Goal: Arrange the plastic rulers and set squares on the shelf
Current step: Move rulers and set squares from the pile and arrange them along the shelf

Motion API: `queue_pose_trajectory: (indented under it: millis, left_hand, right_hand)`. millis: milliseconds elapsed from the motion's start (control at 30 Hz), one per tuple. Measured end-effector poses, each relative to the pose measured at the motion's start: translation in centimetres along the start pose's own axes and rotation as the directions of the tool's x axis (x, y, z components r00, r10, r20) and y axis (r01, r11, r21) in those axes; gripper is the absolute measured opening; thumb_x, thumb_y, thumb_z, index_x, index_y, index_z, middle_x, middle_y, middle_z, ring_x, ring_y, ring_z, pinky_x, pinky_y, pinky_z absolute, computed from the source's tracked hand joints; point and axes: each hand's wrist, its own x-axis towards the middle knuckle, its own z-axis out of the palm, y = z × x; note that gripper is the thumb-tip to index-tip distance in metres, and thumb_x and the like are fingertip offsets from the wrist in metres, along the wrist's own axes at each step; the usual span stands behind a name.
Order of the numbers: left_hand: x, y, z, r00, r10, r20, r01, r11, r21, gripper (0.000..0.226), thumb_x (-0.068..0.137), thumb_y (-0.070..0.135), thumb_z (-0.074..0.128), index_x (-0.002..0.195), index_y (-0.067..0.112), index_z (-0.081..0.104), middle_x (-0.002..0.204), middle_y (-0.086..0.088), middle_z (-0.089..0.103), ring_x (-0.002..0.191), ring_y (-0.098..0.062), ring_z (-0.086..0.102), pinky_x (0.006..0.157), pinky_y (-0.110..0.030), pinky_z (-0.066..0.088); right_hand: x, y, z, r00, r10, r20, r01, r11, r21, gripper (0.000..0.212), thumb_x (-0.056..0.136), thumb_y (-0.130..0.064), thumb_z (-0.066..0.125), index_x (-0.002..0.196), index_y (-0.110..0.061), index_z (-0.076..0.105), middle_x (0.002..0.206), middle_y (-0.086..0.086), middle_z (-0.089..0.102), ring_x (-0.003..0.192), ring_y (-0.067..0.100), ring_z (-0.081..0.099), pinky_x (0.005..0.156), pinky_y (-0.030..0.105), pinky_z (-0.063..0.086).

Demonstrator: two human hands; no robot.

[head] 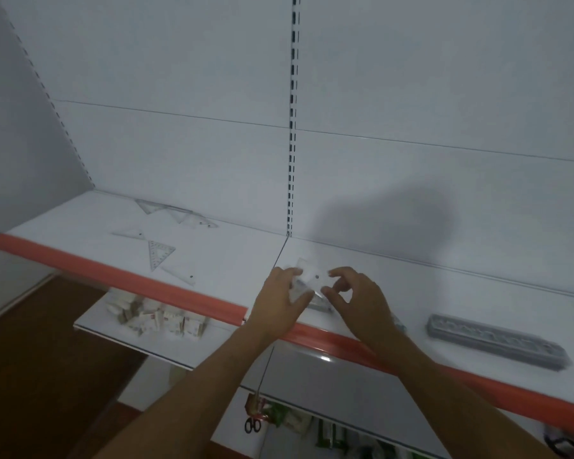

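- While the left hand grips a small stack of clear plastic set squares, thumb and fingers curled round its near edge, the right hand hovers just beside it with fingers loosely curled and parted, holding nothing that can be made out.
- The stack is held just above the white shelf, just right of the seam where two shelf boards meet; the picture is blurred here, so how many pieces are in the stack cannot be told.
- The step in hand looks like peeling one set square off the stack. It would go best with a fingertip pinch on a free corner, sliding the piece sideways, since clear flat plastic tends to cling together and slip.
- Left of the seam, several set squares already lie flat on the shelf, some touching at their corners, others apart nearer the back wall.
- Well right of the seam lies a long clear ruler case; it seems to hold rulers, though its contents are blurred.
- Below the shelf, left of the seam, small packets lie heaped on a lower shelf.
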Motion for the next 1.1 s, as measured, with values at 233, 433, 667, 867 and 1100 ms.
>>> queue_pose_trajectory:
  millis: [233, 433, 667, 867, 1100]
  left_hand:
    - [0.2, 2.7, -1.6, 0.984, -0.059, 0.17, 0.136, 0.863, -0.488, 0.031, 0.096, 0.052, 0.044, 0.12, 0.032, 0.049, 0.113, 0.002, 0.059, 0.108, -0.011, 0.061, 0.089, -0.021, 0.046]
    - [0.6, 2.5, -1.3, 0.967, -0.025, 0.252, 0.163, 0.823, -0.544, 0.043, 0.09, 0.061, 0.047, 0.119, 0.029, 0.047, 0.117, -0.004, 0.061, 0.112, -0.014, 0.062, 0.098, -0.032, 0.046]
    - [0.7, -0.3, -2.4, 0.978, -0.169, -0.121, 0.112, 0.92, -0.376, 0.036, 0.09, 0.026, 0.065, 0.122, 0.024, 0.048, 0.093, 0.004, 0.06, 0.082, -0.009, 0.059, 0.068, -0.012, 0.047]
    - [0.3, -2.9, -1.8, 0.969, -0.146, -0.2, 0.125, 0.986, -0.114, 0.012, 0.093, 0.019, 0.059, 0.103, 0.019, 0.066, 0.099, 0.006, 0.066, 0.078, -0.002, 0.057, 0.073, -0.019, 0.049]
    - [0.0, -4.1, -0.3, 0.988, -0.06, -0.139, 0.076, 0.991, 0.112, 0.026, 0.09, 0.017, 0.06, 0.115, 0.015, 0.063, 0.117, -0.002, 0.06, 0.111, -0.02, 0.049, 0.095, -0.03, 0.04]
  right_hand:
    - [0.5, -2.6, 0.7, 0.979, -0.078, 0.188, 0.021, 0.957, 0.288, 0.016, 0.088, -0.027, 0.066, 0.104, -0.027, 0.061, 0.093, -0.015, 0.068, 0.088, -0.001, 0.063, 0.071, 0.013, 0.048]
    - [0.8, -3.1, 1.1, 0.997, -0.061, 0.049, 0.04, 0.939, 0.341, 0.02, 0.087, -0.023, 0.068, 0.104, -0.031, 0.06, 0.089, -0.014, 0.068, 0.082, 0.002, 0.064, 0.066, 0.015, 0.049]
    - [1.0, -0.3, 0.7, 0.998, 0.035, 0.048, -0.036, 0.999, 0.019, 0.021, 0.08, -0.033, 0.073, 0.098, -0.028, 0.064, 0.082, -0.013, 0.064, 0.078, 0.0, 0.058, 0.067, 0.013, 0.04]
    - [0.8, 0.2, 1.8, 0.99, 0.045, 0.136, -0.014, 0.974, -0.225, 0.024, 0.085, -0.039, 0.066, 0.106, -0.027, 0.064, 0.094, -0.013, 0.065, 0.09, 0.008, 0.056, 0.075, 0.02, 0.036]
    - [1.1, 0.0, 3.9, 0.994, 0.074, 0.085, -0.043, 0.948, -0.316, 0.022, 0.087, -0.035, 0.063, 0.107, -0.025, 0.066, 0.098, -0.007, 0.068, 0.094, 0.016, 0.058, 0.077, 0.027, 0.033]
